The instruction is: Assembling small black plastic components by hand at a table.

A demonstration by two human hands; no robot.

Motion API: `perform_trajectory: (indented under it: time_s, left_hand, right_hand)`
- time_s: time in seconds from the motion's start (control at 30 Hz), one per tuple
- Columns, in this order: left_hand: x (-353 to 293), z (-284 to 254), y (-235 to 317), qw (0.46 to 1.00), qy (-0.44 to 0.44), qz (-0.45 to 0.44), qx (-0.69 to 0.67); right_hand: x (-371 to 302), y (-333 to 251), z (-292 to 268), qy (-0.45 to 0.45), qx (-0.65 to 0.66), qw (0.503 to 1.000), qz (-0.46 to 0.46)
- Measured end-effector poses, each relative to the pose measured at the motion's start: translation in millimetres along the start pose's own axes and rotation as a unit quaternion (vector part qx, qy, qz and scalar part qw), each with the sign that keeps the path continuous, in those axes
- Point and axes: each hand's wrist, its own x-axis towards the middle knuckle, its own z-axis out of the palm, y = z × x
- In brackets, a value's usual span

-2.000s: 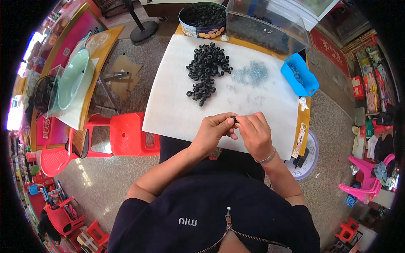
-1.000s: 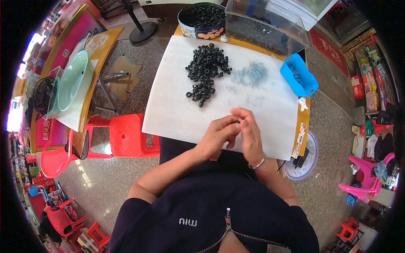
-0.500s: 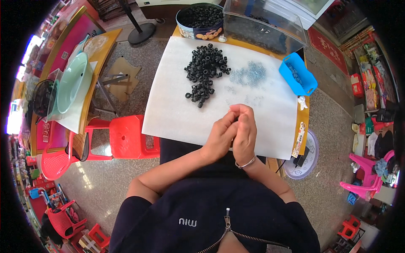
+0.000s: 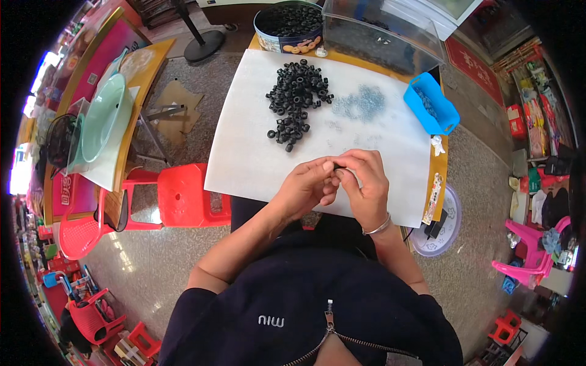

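Over the near part of a white sheet, my left hand and my right hand meet at the fingertips. Pinched between them is a small black ring-shaped part, mostly covered by the fingers. A silver bracelet circles my right wrist. Beyond my hands, a heap of black ring-shaped parts lies on the sheet. To its right is a scatter of tiny clear-bluish pieces, thinning toward my hands.
A round tin full of black parts and a clear plastic bin stand at the table's far edge. A blue basket holding tiny pieces sits at the right. Red stools stand to the left, beside a table with a green basin.
My hands have come apart from a close clasp, the right turning outward to the right and the left shifting slightly left. The black part now shows between the fingertips.
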Motion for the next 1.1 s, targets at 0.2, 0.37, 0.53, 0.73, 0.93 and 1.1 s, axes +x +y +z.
perform_trajectory:
  time_s: [0.2,0.37,0.53,0.73,0.93,1.1]
  left_hand:
    - [0.4,-2.5,-1.6,0.999,-0.007,0.005,-0.038]
    - [3.9,-8.3,-6.8,0.996,-0.007,0.016,-0.084]
    - [2.5,-6.2,-6.0,0.996,0.008,0.029,-0.089]
    - [0.7,-8.4,-5.6,0.998,0.036,0.031,-0.032]
    - [-2.9,-1.1,0.0,0.999,0.039,0.021,-0.006]
    - [-5.1,3.3,2.2,0.999,0.044,0.025,0.003]
  right_hand:
    - [-6.1,5.3,4.3,0.034,0.123,0.99,0.066]
    - [-6.6,1.4,3.6,0.063,0.337,0.921,0.186]
    - [-8.5,9.2,-2.1,0.028,0.308,0.931,0.194]
    - [-15.6,19.7,0.1,0.044,0.486,0.841,0.234]
    - [-16.7,12.7,-0.1,0.036,0.46,0.848,0.263]
    - [-15.0,3.7,-1.3,0.021,0.36,0.909,0.209]
